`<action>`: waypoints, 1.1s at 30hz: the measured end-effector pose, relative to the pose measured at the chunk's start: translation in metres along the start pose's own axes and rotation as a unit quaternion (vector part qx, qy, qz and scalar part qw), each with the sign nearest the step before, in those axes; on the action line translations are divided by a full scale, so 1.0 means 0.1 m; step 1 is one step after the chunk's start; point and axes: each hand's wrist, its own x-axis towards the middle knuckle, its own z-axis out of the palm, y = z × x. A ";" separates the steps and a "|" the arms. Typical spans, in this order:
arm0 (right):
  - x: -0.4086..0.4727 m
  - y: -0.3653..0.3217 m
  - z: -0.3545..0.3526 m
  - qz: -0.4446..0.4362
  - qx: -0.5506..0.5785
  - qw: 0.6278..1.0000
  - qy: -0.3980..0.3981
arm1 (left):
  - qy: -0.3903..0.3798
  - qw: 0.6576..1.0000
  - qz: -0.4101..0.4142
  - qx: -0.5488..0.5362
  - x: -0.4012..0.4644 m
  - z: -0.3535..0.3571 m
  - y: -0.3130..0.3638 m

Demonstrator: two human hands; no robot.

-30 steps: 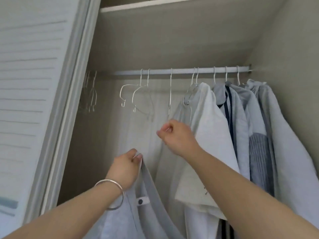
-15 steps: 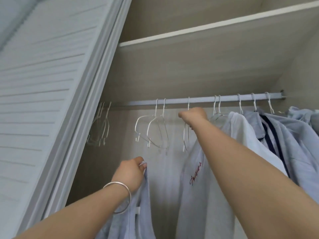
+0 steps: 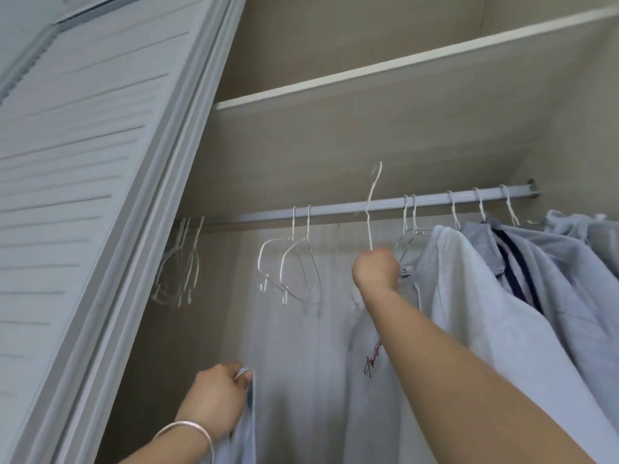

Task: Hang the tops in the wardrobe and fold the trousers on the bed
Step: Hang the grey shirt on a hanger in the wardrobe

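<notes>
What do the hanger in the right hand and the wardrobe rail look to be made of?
Hanger held by the right hand: thin bent wire with a pale, white-looking coat, probably metal. Rail: silvery-grey bar with ribs along its length and a dull sheen, likely aluminium, though that is not certain.

A louvred white door (image 3: 77,169) leans across the left side, its pale frame running down beside the opening. Higher up, a white-edged shelf (image 3: 402,61) spans the beige interior, with a plain back panel (image 3: 335,135) beneath it. On the wrist at the bottom sits a thin silver bangle (image 3: 187,430).
</notes>
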 end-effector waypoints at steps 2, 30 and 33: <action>-0.24 0.21 -0.10 -0.007 0.048 0.999 0.008 | -0.015 1.000 0.004 -0.007 -0.05 0.03 0.04; -2.72 2.11 -1.16 0.159 0.165 0.943 -0.242 | -0.113 0.920 -0.301 -0.223 -1.35 0.29 -0.48; -2.95 2.29 -1.23 0.150 0.154 0.940 -0.264 | -0.132 0.914 -0.312 -0.225 -1.50 0.29 -0.55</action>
